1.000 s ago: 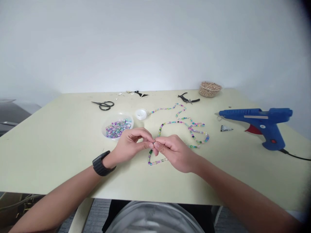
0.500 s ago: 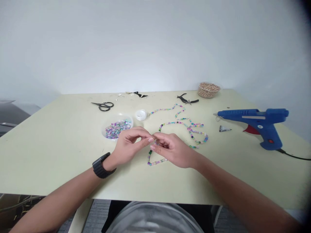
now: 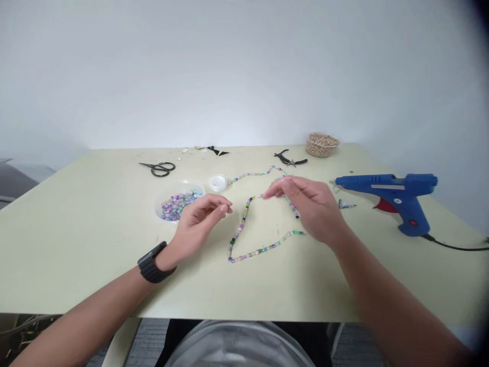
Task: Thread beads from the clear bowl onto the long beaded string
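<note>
My left hand (image 3: 200, 219) is raised over the table beside the bead dish, with thumb and forefinger closed in a pinch. Whatever sits between those fingertips is too small to make out. My right hand (image 3: 315, 206) hovers over the far part of a long string of multicoloured beads (image 3: 262, 250), its fingers stretched to the left and the thumb apart from their tips. That hand hides some of the string, which lies in loose bends on the table. A shallow clear dish (image 3: 157, 208) of loose beads stands left of a small round white container (image 3: 219, 183).
Black-handled scissors (image 3: 158, 168) lie at the back left. Black pliers (image 3: 291, 159) and a tub of small tan pieces (image 3: 322, 146) are at the back right. A blue glue gun (image 3: 397, 191) with a cable lies right, near a small patterned scrap (image 3: 346, 204). Dark scraps (image 3: 217, 151) lie near the wall.
My hands, together at first, have separated. The right one has moved right and away from me, uncovering the near bends of the bead string; the left has shifted slightly left.
</note>
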`<action>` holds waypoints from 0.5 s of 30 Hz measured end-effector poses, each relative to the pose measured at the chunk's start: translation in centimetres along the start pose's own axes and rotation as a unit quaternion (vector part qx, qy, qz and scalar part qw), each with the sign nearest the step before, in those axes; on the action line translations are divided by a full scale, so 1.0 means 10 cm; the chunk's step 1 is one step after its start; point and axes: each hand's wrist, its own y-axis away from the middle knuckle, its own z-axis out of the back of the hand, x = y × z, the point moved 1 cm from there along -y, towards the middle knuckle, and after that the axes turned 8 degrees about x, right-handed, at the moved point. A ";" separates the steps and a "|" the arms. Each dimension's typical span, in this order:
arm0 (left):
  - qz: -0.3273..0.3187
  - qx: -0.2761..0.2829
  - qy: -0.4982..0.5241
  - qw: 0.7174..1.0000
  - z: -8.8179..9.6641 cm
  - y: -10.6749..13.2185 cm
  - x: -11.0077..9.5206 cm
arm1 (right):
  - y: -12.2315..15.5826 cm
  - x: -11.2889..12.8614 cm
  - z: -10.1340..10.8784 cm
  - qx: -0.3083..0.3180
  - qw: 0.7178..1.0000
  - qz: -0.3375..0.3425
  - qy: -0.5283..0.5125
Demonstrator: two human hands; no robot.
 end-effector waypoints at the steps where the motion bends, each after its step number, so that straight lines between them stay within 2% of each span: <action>1: 0.001 0.000 -0.006 1.000 0.00 0.00 0.01 | 0.00 0.01 0.05 -0.026 1.000 0.014 0.005; 4: 0.003 0.012 -0.044 0.999 -0.01 0.01 0.03 | 0.00 0.05 0.15 -0.081 0.995 0.051 0.007; 7: -0.005 0.069 -0.133 0.989 -0.05 0.01 0.05 | 0.00 0.08 0.20 -0.123 0.989 0.083 0.001; 9: -0.024 0.147 -0.205 0.967 -0.09 0.02 0.05 | 0.00 0.08 0.22 -0.146 0.985 0.096 -0.012; 12: -0.057 0.269 -0.295 0.915 -0.16 0.04 0.09 | -0.01 0.07 0.26 -0.184 0.976 0.111 -0.032; 15: -0.056 0.320 -0.350 0.879 -0.19 0.05 0.14 | -0.01 0.07 0.31 -0.237 0.962 0.130 -0.046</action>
